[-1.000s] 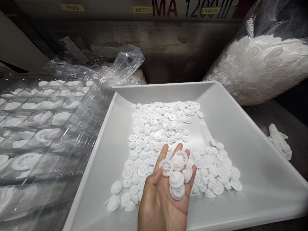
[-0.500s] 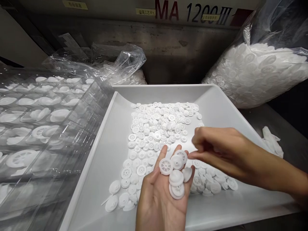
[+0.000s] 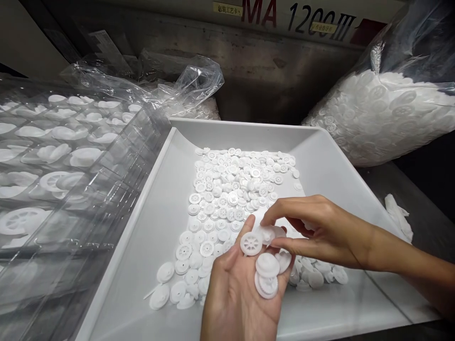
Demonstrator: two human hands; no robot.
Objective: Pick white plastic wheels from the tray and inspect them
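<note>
My left hand (image 3: 241, 298) is palm up and cupped, holding several white plastic gears. Among them, a spoked gear (image 3: 251, 243) rests by the thumb, and two overlapping gears (image 3: 267, 265) lie lower in the palm. From the right, my right hand (image 3: 320, 232) reaches over and pinches a white gear (image 3: 266, 234) between thumb and fingers, above the left fingers. Beneath both hands is a light grey tray (image 3: 142, 246) with many loose white gears (image 3: 231, 189) spread over its floor. My hands hide part of that pile.
On the left stand clear plastic compartment trays (image 3: 131, 151) filled with white parts. A clear bag of gears (image 3: 391, 109) stands at the back right, another plastic bag (image 3: 192, 85) at the back left. A crumpled white item (image 3: 398, 215) lies right of the tray.
My right hand has moved left and opened its fingers around a gear over the left palm, now pinching it. The view has shifted slightly.
</note>
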